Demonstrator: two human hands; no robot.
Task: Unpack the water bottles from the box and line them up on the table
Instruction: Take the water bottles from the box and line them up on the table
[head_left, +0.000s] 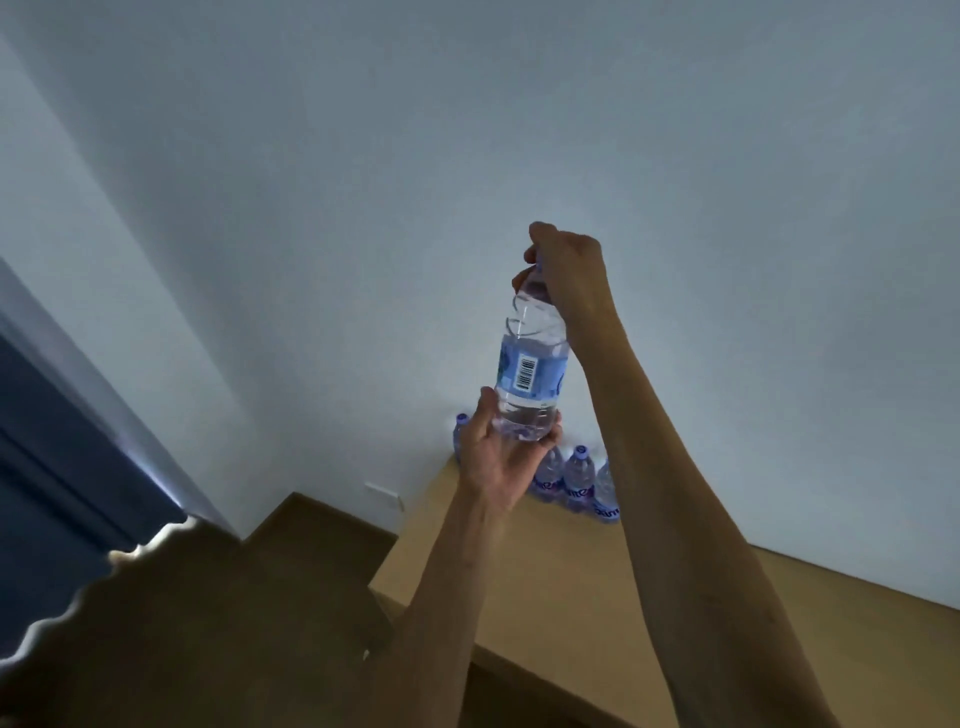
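Head view, tilted. Both forearms reach up and forward from the lower edge. Below and left of the arms, a dark brown floor; beneath and between them, the light wooden bench.

Left hand: palm up, fingers and thumb curled around the base of a clear water bottle, cupping it from under. Right hand: above, fingers closed over the bottle's cap end, gripping the top. The bottle is held in the air between the two hands, leaning slightly, blue label with a barcode facing the camera, water visible inside.

Beyond the left hand, at the far end of the bench against the white wall: a row of standing bottles with blue caps, partly hidden by the hand and the right forearm; exact count cannot be told. Far left of the hands, a dark blue surface, blurred.
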